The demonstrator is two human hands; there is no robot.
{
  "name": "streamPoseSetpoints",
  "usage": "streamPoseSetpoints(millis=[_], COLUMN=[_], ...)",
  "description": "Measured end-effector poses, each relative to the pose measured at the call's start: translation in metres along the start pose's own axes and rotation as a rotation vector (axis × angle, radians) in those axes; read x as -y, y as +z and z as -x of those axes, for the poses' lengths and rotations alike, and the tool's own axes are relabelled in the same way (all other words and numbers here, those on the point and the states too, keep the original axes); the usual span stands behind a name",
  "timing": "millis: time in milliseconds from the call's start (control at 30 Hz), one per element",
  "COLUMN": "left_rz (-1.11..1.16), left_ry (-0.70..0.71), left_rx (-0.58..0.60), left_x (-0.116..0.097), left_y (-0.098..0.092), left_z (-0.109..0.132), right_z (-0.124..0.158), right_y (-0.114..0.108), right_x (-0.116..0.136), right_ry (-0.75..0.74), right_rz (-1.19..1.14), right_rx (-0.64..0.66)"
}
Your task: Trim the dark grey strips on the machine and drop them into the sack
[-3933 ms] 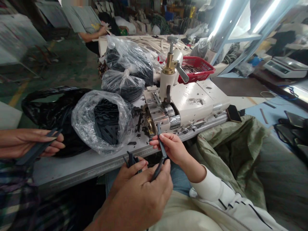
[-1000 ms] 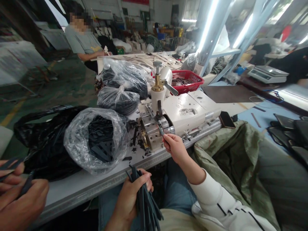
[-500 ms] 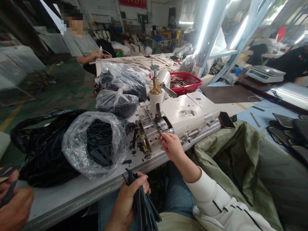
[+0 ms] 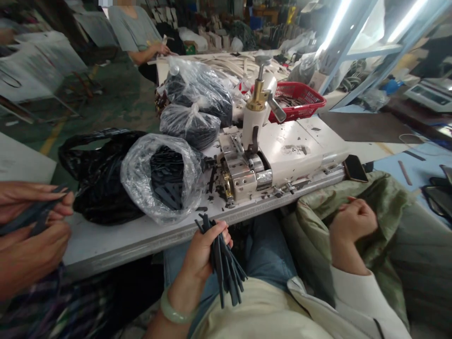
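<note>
My left hand is closed round a bundle of dark blue-grey strips, held above my lap at the table's front edge. The strips fan out below the fist, and their short ends poke up over the thumb. Off to the right, my right hand is curled up over an olive-green sack; whether anything is in its fingers is hidden. In front of me stands a cream bench machine with a metal roller and a brass-collared post. No hand touches it.
An open clear plastic bag of similar strips stands on the table beside a black bag. Tied bags, a red basket and a phone surround the machine. At left, a co-worker's hands hold dark strips.
My right hand has left the machine's roller, where it held a dark strip, and moved right over the green sack. My left hand keeps the bundle. The view has shifted downward and left.
</note>
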State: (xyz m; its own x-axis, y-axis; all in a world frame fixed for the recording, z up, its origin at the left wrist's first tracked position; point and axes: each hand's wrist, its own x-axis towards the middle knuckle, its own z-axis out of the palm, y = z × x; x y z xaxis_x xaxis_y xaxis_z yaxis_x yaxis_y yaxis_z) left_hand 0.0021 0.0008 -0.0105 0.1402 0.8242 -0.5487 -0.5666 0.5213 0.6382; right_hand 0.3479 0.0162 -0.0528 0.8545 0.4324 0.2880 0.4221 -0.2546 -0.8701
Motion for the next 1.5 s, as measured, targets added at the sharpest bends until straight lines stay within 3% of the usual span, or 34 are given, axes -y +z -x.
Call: streamPoseSetpoints(millis=[33,100,167,233,267,333,367,400,467,533,600,733,833,1000,1100,1200,1267,1500], left_rz=[-0.002,-0.023,-0.059,-0.114,-0.150,-0.252,-0.305,-0.352,-0.408,-0.381,-0.288,-0.112,-0.065,-0.057,-0.067,-0.095,-0.136,-0.367], left_ry=[0.003,-0.004,-0.008,0.003,0.013,0.030,0.036,0.041,0.051,0.032,-0.043,-0.176,-0.180,-0.205,-0.170,-0.107,-0.061,-0.093], left_rx=[0.000,0.011,0.020,0.026,0.029,0.045,0.057,0.069,0.083,0.095,0.142,0.243,0.285,0.349,0.347,0.310,0.260,0.109], left_x=[0.001,0.004,0.007,0.012,0.014,0.018,0.019,0.019,0.020,0.021,0.022,0.025,0.024,0.022,0.020,0.016,0.013,0.016], left_y=[0.000,0.001,0.002,0.005,0.007,0.008,0.008,0.008,0.004,-0.001,-0.007,-0.010,-0.006,0.000,-0.001,-0.005,-0.007,-0.001], left_z=[-0.001,-0.003,-0.004,-0.005,-0.005,-0.003,-0.002,0.000,0.005,0.011,0.016,0.022,0.023,0.023,0.021,0.018,0.016,0.020], right_z=[-0.013,-0.026,-0.019,0.009,0.029,0.072,0.091,0.108,0.130,0.140,0.145,0.159,0.172,0.162,0.141,0.132,0.137,0.157], right_y=[-0.019,-0.050,-0.066,-0.067,-0.062,-0.048,-0.040,-0.031,-0.016,-0.004,0.003,0.001,-0.003,0.009,0.019,0.023,0.023,0.028], right_x=[-0.017,-0.041,-0.042,-0.021,-0.005,0.033,0.051,0.067,0.087,0.095,0.093,0.088,0.090,0.098,0.099,0.101,0.104,0.112], right_ry=[-0.037,-0.144,-0.262,-0.339,-0.366,-0.510,-0.644,-0.790,-1.046,-1.128,-0.983,-0.260,0.187,0.622,0.886,1.007,0.990,0.845], right_rz=[0.219,0.576,0.706,0.519,0.346,-0.018,-0.156,-0.256,-0.395,-0.534,-0.692,-0.832,-0.908,-1.011,-1.064,-1.026,-0.961,-0.842], right_rx=[-0.046,-0.013,0.046,0.257,0.472,1.024,1.239,1.375,1.478,1.464,1.501,1.565,1.428,1.070,0.985,1.134,1.218,1.204])
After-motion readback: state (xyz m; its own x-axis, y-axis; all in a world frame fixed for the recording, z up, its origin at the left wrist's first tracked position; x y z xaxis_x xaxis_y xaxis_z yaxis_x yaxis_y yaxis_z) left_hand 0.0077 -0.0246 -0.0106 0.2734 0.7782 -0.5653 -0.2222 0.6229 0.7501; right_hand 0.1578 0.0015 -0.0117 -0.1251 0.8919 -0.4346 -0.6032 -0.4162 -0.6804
